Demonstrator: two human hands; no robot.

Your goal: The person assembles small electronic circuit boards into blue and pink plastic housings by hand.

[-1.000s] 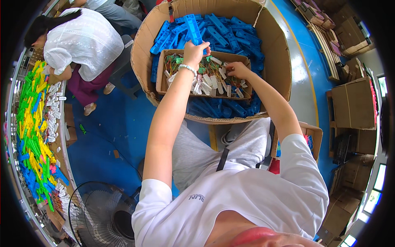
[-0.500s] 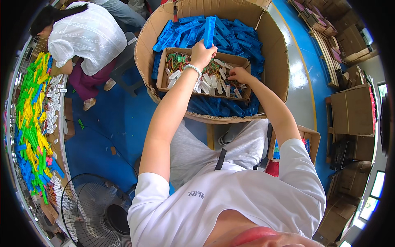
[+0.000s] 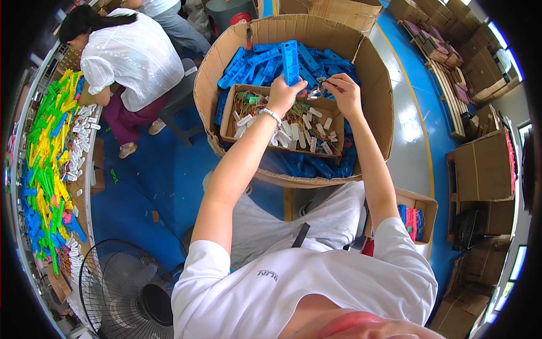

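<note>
My left hand (image 3: 284,96) is closed around the lower end of a long blue plastic casing (image 3: 290,61), held upright over the large carton (image 3: 375,107). Close beside it, my right hand (image 3: 346,94) pinches a small part (image 3: 314,94) with a pale piece and what look like thin wires; its exact kind is too small to make out. Below both hands lies a shallow cardboard box (image 3: 228,113) of white plastic modules (image 3: 309,121) with coloured wires and some green boards. Many more blue casings (image 3: 261,62) fill the carton around and beneath that box.
To the left, a co-worker in a white top (image 3: 132,59) bends over a bench piled with yellow, green and blue plastic pieces (image 3: 48,164). A black fan (image 3: 121,291) stands at lower left. A small carton (image 3: 427,212) with pink and blue pieces sits by my right side.
My right hand has risen from the white modules with a small part and come close to my left hand. The blue casing stays in my left hand. The whole view has shifted slightly.
</note>
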